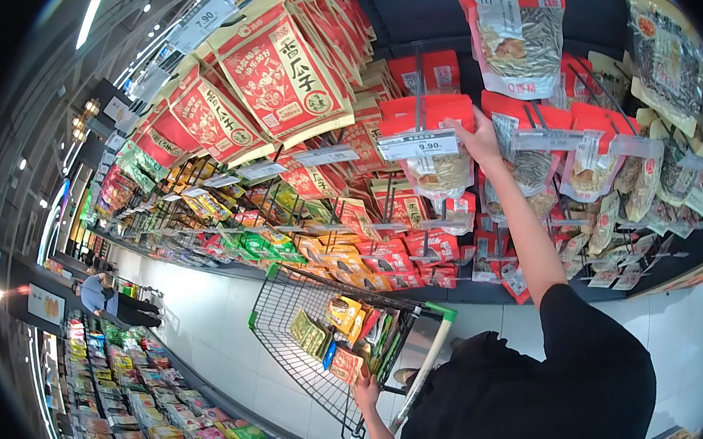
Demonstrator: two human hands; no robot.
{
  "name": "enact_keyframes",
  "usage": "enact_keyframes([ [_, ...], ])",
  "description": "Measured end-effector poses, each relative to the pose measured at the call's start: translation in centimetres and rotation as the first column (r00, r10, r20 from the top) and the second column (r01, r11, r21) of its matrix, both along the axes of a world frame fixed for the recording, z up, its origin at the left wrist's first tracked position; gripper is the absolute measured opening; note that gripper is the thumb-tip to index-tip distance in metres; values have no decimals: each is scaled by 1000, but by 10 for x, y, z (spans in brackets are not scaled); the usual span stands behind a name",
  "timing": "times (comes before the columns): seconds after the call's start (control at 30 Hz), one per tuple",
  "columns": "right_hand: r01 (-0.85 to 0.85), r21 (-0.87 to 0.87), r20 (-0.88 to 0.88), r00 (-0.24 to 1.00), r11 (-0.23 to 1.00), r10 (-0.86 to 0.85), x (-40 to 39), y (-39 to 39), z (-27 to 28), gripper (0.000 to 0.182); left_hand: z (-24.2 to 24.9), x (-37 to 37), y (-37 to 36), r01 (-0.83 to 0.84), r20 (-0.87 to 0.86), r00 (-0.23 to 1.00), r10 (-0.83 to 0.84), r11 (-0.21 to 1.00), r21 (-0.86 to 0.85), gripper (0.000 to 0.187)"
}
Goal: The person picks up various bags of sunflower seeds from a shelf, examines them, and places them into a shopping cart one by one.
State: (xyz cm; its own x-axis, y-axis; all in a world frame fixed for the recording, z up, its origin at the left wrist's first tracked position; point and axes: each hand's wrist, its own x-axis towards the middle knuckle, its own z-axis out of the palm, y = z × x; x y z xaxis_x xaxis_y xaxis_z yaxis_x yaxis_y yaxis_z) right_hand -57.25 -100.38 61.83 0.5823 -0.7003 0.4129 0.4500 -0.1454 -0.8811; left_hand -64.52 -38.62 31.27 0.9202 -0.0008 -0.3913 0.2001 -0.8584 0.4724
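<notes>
Dark shelving [401, 13] is carrying rows of hanging snack bags, with a pale tiled floor [210, 309] running alongside. A red-topped pouch [444, 171] is hanging on a prong [417, 82] behind a 9.90 price tag [418, 146], and the right hand [482, 138] is reaching up to it. That grip is closing on the upper right corner of the pouch; how far the fingers are wrapping behind it, I cannot tell. Lower down, the left hand's grip is holding a red-and-cream packet [346, 365] by its bottom end, over the near side of the shopping cart [426, 364], whose basket is already carrying several bags.

Since the prong is passing through the pouch's top, handling it well is probably calling for a pull along the prong rather than sideways, keeping the hang hole from tearing. The tag is sitting right at the front, so lifting the top edge past it seems wise. One corner is bearing the hold, so swinging is a likely risk; a wider pinch would be steadying the pouch.
</notes>
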Motion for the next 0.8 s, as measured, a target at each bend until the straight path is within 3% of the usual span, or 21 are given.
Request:
enact_keyframes([
  [0.07,16,20,-95,995,1000,-14,-1,1,-9,34,-12,-4,-2,-33,-39,999,32,999,-20,40],
  [0.17,-21,61,-79,997,998,26,-13,15,3,34,-15,-14,-11,-28,-56,998,26,999,-29,39],
  [0.2,3,36,-37,999,999,-2,-11,19,3,33,19,-23,-29,-34,-63,998,32,999,-31,39],
  [0.3,-48,93,-6,999,994,49,1,21,0,28,22,-32,-37,47,33,998,-48,998,37,39],
  [0.43,46,83,-1,999,995,-46,8,25,0,18,16,-33,-37,62,2,998,-62,998,14,40],
  [0.53,72,77,40,996,994,-75,-3,40,0,15,20,-39,-43,47,77,996,-49,998,31,38],
  [0.63,50,224,20,998,973,-56,-28,66,10,15,15,-47,-40,42,153,987,-51,997,61,35],
  [0.67,-60,212,76,996,975,44,-36,73,16,16,17,-47,-41,37,149,988,-44,998,49,34],
  [0.8,-206,452,70,978,868,196,-59,98,37,21,23,-50,-49,-34,72,997,34,999,4,34],
])
